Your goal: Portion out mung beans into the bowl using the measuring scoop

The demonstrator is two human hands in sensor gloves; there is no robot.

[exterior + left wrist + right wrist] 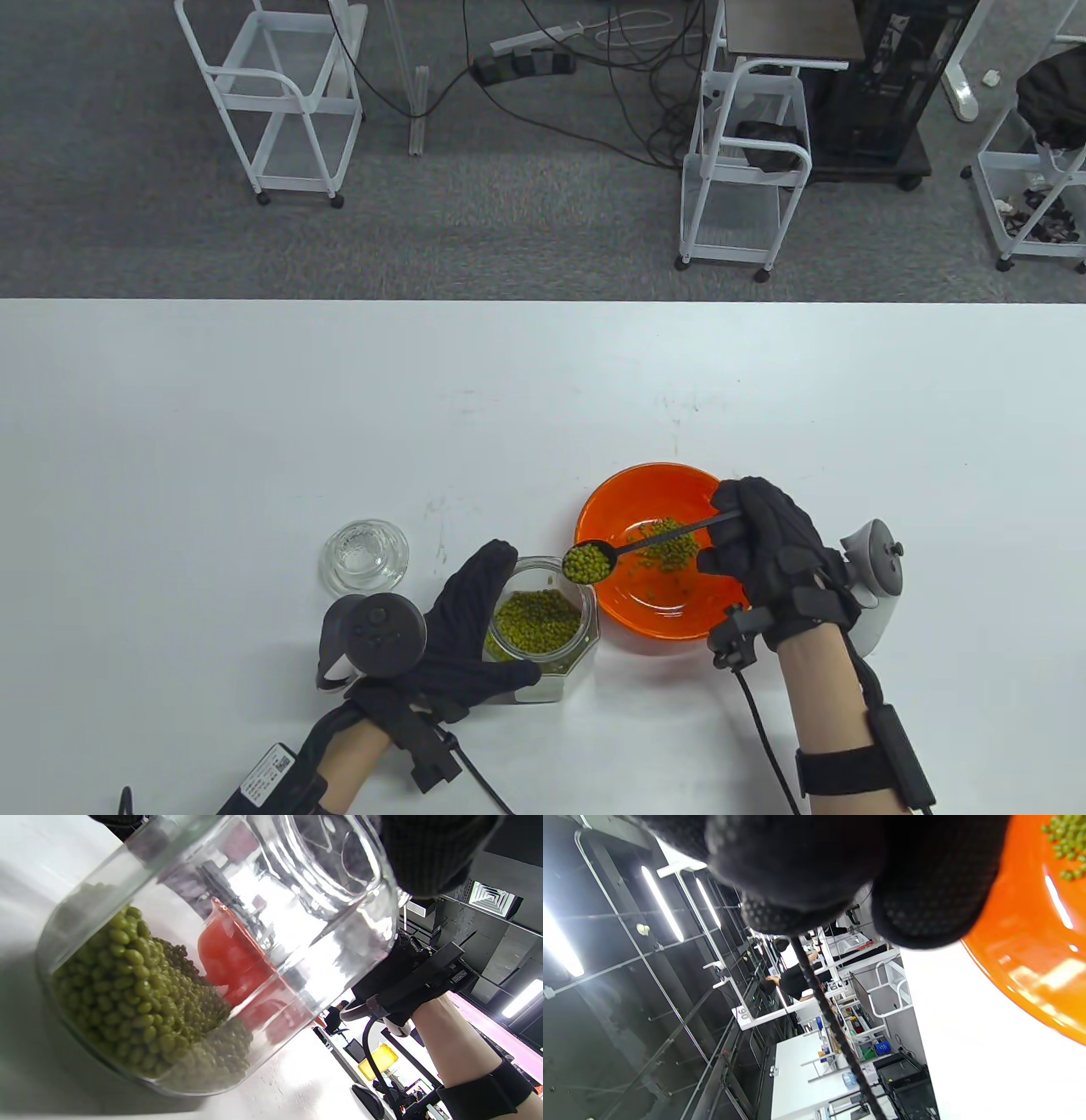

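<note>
An orange bowl (612, 512) with a small heap of mung beans (670, 548) stands on the white table. My right hand (768, 543) pinches the dark handle of a measuring scoop (591, 561), whose cup is heaped with beans and hovers over the bowl's left rim. To the left stands a glass jar (543, 628) part-filled with green beans. My left hand (462, 632) curls round the jar from its left side. The left wrist view shows the jar (212, 955) close up, with the bowl seen through the glass. In the right wrist view the bowl (1031, 955) fills the right side.
A clear glass lid (366, 555) lies on the table left of the jar. The table's far edge (543, 300) borders grey carpet with white wire carts (271, 93) and cables (594, 51). Glove cables trail off my wrists toward the near edge.
</note>
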